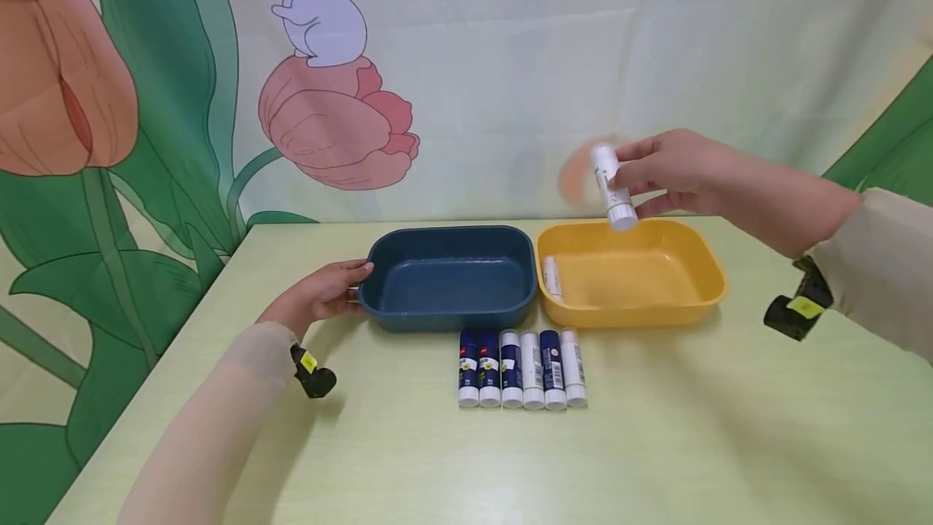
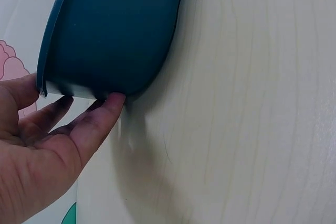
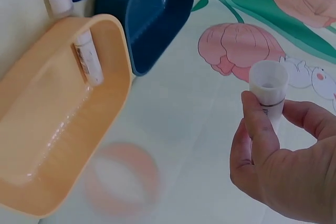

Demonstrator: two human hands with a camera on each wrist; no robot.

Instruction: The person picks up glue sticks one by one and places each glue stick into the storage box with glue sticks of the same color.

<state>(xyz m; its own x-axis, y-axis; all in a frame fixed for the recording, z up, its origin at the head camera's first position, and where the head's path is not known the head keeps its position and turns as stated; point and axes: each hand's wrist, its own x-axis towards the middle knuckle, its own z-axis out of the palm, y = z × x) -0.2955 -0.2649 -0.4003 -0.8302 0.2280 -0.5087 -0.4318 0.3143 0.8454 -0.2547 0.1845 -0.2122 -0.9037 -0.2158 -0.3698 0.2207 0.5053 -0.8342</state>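
My right hand (image 1: 674,168) pinches a white glue stick (image 1: 612,187) between thumb and fingers, tilted, above the back of the yellow bin (image 1: 634,316). The right wrist view shows the end of the held glue stick (image 3: 269,85) pointing up past the fingers. Another white glue stick (image 1: 552,278) lies inside the yellow bin against its left wall. At the left end of the dark blue bin (image 1: 448,320), my left hand (image 1: 324,290) grips, thumb on the rim and fingers against the outer wall (image 2: 100,85). No glue stick shows inside the blue bin.
A row of several glue sticks (image 1: 521,371), some dark blue and some white, lies on the table (image 1: 394,444) just in front of the two bins. Behind the table hangs a cloth (image 1: 496,104) printed with flowers and a white animal. Both wrists carry small black cameras (image 1: 798,308).
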